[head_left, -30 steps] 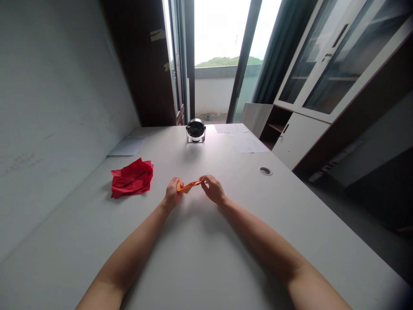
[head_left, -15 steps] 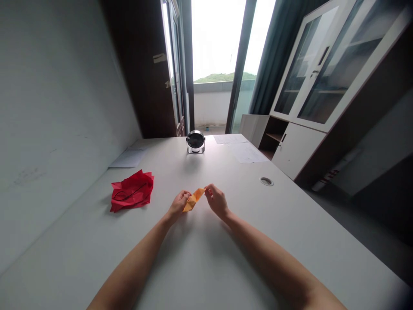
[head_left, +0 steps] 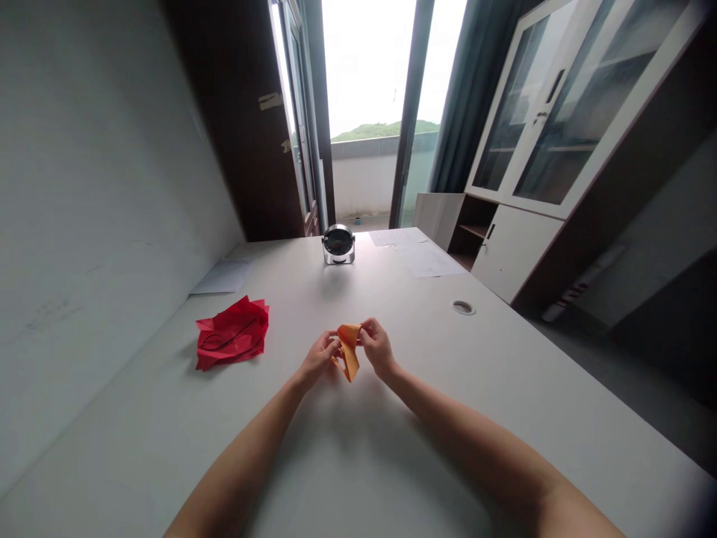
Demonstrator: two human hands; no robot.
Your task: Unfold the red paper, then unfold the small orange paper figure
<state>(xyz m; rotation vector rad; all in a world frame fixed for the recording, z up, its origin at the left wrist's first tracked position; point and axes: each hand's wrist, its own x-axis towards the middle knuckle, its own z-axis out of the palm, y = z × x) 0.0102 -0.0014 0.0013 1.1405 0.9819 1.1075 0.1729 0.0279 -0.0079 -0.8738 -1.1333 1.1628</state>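
Between my two hands is a small piece of folded orange paper (head_left: pixel 350 351), held above the white table (head_left: pixel 347 463). My left hand (head_left: pixel 321 355) pinches its left side, with the fingertips partly behind the paper. On the upper right corner my right hand (head_left: pixel 376 345) has its thumb and fingers closed. The orange paper hangs with a pointed end downward, and a loop or gap shows at its lower left. Off to the left lies a crumpled stack of red paper (head_left: pixel 235 335) with a thin dark cord on top.
A round silver device on a stand (head_left: pixel 338 245) stands at the table's far end. White sheets (head_left: pixel 429 258) lie at the far right, more paper (head_left: pixel 222 276) by the left wall. A round cable hole (head_left: pixel 463 307) is set in the table's right side.
The orange paper has turned from a slanted strip to a more upright, opened shape with its point down. My left hand has shifted slightly right. The camera view has moved a little.
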